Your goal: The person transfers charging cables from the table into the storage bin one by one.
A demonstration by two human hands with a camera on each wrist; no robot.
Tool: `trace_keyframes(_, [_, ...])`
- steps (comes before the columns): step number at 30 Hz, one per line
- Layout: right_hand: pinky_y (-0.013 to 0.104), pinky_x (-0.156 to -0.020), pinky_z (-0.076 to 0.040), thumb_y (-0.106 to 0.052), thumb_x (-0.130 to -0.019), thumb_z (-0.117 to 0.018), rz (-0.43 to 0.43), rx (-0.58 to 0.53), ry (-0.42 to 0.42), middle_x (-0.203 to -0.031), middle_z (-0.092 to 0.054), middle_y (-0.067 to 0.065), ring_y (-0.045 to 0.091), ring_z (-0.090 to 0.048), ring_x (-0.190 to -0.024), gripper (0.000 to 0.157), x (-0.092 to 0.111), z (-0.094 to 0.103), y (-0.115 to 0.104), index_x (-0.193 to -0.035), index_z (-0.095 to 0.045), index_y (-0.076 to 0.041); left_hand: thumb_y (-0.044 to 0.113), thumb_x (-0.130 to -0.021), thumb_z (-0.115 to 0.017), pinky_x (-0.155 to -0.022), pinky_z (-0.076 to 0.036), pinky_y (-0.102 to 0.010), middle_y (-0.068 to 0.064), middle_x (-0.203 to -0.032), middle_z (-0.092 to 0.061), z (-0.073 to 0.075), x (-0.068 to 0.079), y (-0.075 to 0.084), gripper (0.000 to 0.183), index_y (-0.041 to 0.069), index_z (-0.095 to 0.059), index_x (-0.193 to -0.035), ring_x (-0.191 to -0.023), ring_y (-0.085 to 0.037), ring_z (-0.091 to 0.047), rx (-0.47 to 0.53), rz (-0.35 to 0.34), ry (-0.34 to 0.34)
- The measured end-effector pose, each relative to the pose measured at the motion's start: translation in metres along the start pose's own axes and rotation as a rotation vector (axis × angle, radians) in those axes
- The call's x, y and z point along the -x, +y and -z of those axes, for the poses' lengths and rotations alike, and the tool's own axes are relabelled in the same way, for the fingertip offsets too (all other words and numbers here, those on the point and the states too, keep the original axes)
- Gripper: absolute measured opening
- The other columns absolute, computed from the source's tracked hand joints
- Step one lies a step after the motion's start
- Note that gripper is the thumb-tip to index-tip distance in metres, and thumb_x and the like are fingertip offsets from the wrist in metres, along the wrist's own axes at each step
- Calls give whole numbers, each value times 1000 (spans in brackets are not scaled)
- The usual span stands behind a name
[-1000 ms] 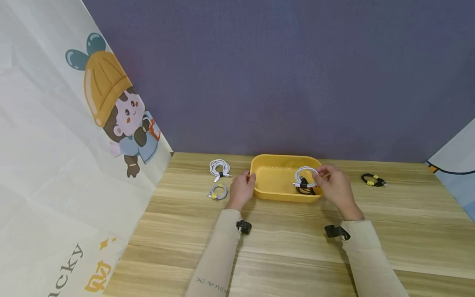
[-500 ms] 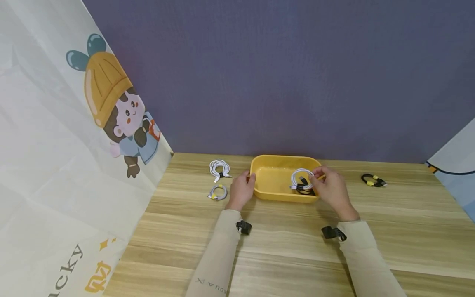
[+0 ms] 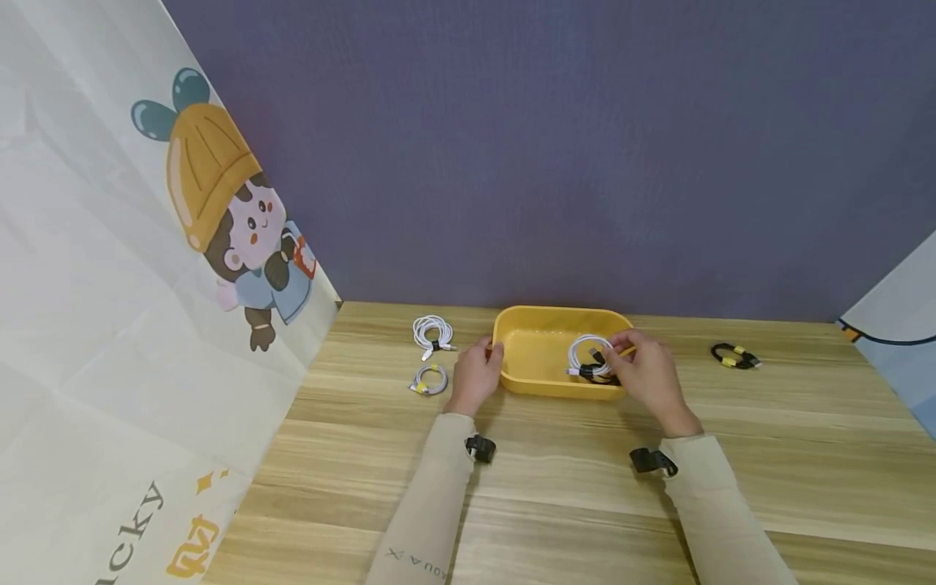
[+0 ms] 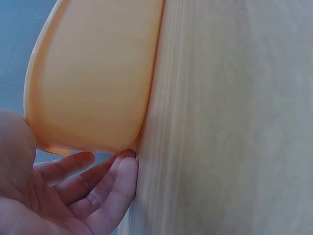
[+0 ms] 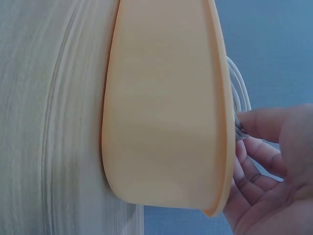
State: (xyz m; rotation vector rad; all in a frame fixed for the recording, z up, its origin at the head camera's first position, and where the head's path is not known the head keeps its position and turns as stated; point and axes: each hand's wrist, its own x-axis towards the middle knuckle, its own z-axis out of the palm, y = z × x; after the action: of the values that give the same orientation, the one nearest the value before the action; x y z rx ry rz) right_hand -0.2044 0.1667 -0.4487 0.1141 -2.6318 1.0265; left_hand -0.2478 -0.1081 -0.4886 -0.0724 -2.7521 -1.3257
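In the head view a yellow plastic tray (image 3: 548,390) stands on the table. At its left end my left hand (image 3: 478,375) holds the rim, thumb over the edge and fingers against the outer wall; the left wrist view shows those fingers (image 4: 115,196) at the tray's end. My right hand (image 3: 651,378) pinches a coiled white cable (image 3: 578,351) between thumb and fingers, inside the tray's right part. A black coiled cable (image 3: 605,379) lies beneath it, partly covered. From the right wrist, the tray wall (image 5: 166,107) hides most of the white coil (image 5: 240,88).
Left of the tray lie a white coiled cable (image 3: 433,333) with a black tie and a grey coiled cable (image 3: 429,379) with yellow ties. A black coiled cable (image 3: 735,356) with yellow ties lies to the right. Behind the wooden table (image 3: 556,504) rises a dark blue panel (image 3: 556,154).
My right hand has moved left and slightly down with the white cable, bringing it lower over the black coil in the tray. My left hand and the tray have barely moved.
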Motion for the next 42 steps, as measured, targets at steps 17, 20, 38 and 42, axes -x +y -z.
trace_keyframes(17, [25,-53,-50,-16,-95,-73,25,-35,-13,-95,-71,16,21,-69,-70,23,-2,-11,-6,-114,-67,-4,34,-106,-48,-87,-56,-48,-11,-109,-77,6,1,-2,41,9,-65,-134,-98,-32,-72,5,-11,16])
trace_keyframes(20, [25,-54,-50,-16,-95,-73,37,-35,-12,-93,-71,15,19,-69,-69,21,-2,-13,-8,-111,-67,-4,34,-107,-48,-87,-56,-48,-12,-110,-76,7,1,-2,41,9,-65,-134,-98,-32,-72,4,-13,19])
trace_keyframes(38, [27,-51,-50,-15,-99,-68,11,-38,-84,-93,-70,14,21,-71,-66,18,0,-11,-7,-113,-66,-6,33,-107,-49,-86,-57,-44,-9,-109,-77,-5,2,2,40,10,-65,-135,-97,-29,-72,-14,6,14])
trace_keyframes(42, [28,-50,-50,-14,-98,-68,23,-31,-104,-94,-70,16,21,-71,-65,18,-5,-13,-9,-113,-66,-5,33,-107,-49,-87,-57,-44,-10,-110,-77,-2,2,2,40,10,-64,-136,-98,-29,-72,-14,8,15])
